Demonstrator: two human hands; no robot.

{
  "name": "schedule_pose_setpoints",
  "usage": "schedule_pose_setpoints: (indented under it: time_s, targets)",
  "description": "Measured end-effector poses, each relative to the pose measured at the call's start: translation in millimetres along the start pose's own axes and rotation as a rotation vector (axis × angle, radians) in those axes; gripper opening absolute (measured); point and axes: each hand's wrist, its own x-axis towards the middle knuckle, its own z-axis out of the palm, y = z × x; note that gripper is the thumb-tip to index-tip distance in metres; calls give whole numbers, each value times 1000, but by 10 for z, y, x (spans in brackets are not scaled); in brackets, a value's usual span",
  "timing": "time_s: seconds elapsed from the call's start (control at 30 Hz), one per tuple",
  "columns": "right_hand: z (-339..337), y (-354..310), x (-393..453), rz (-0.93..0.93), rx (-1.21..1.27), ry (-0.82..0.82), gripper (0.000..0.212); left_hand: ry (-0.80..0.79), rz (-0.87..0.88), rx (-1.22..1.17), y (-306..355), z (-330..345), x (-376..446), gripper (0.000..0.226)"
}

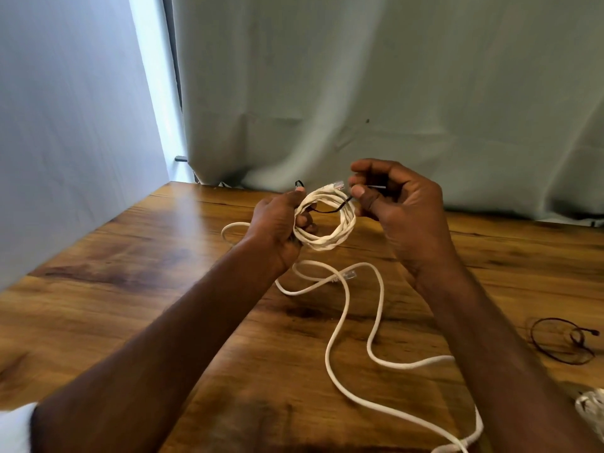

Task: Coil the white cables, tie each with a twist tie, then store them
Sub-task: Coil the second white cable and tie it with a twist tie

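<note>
My left hand (277,223) grips the left side of a coiled white cable (330,238), held upright above the table; a clear plug sticks out at the coil's top. A thin black twist tie (330,210) runs across the coil's opening. My right hand (398,204) pinches the tie's right end between thumb and fingers beside the coil. A second white cable (343,322) lies loose in wavy loops on the wooden table (163,273) below, its plug near the middle.
A dark twist tie (562,341) bent into a loop lies at the table's right. A white bundle (591,410) shows at the lower right edge. A pale curtain hangs behind the table's far edge; a wall stands on the left.
</note>
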Motion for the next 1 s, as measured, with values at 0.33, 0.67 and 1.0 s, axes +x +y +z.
schedule_pose_setpoints:
  time_s: [0.33,0.67,1.0]
  targets:
    - [11,73,-28,-39,-407,-48,33,-93,2,151,4,23,-93,18]
    - [-3,20,-36,-78,-494,9,15,-154,61,212,-40,79,-110,18]
    - [79,48,-103,-305,-834,57,14,-83,90,105,6,62,-99,23]
